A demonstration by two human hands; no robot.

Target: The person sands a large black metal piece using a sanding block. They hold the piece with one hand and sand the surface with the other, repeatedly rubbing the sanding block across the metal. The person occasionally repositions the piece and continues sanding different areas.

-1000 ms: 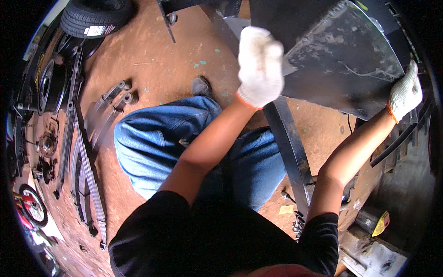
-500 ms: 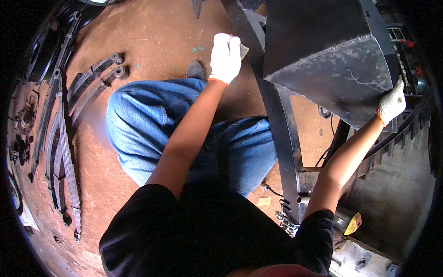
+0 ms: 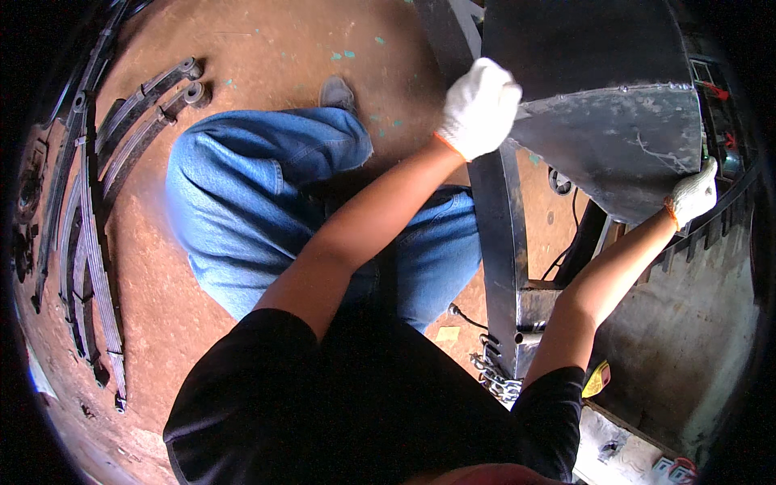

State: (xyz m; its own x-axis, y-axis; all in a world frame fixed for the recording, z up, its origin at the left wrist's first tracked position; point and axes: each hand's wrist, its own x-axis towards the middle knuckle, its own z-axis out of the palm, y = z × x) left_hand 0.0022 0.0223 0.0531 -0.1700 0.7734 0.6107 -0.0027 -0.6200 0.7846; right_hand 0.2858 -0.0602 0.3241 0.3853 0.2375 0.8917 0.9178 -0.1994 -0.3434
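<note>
The left hand (image 3: 481, 109), in a white knit glove, is positioned at the left corner of the dark welded steel box (image 3: 610, 133). Its fingers are curled; whether they grasp anything, or contact the box, cannot be determined. The right hand (image 3: 693, 198), likewise gloved, is located at the lower right corner of the box; its fingers are partly hidden, so their grip cannot be determined. A weld seam (image 3: 606, 91) crosses the box. The black frame beam (image 3: 499, 242) runs below the left hand. A metal chain (image 3: 495, 368) is situated beside the beam's lower end. Leaf springs (image 3: 101, 275) lie along the floor's (image 3: 194, 323) left side.
</note>
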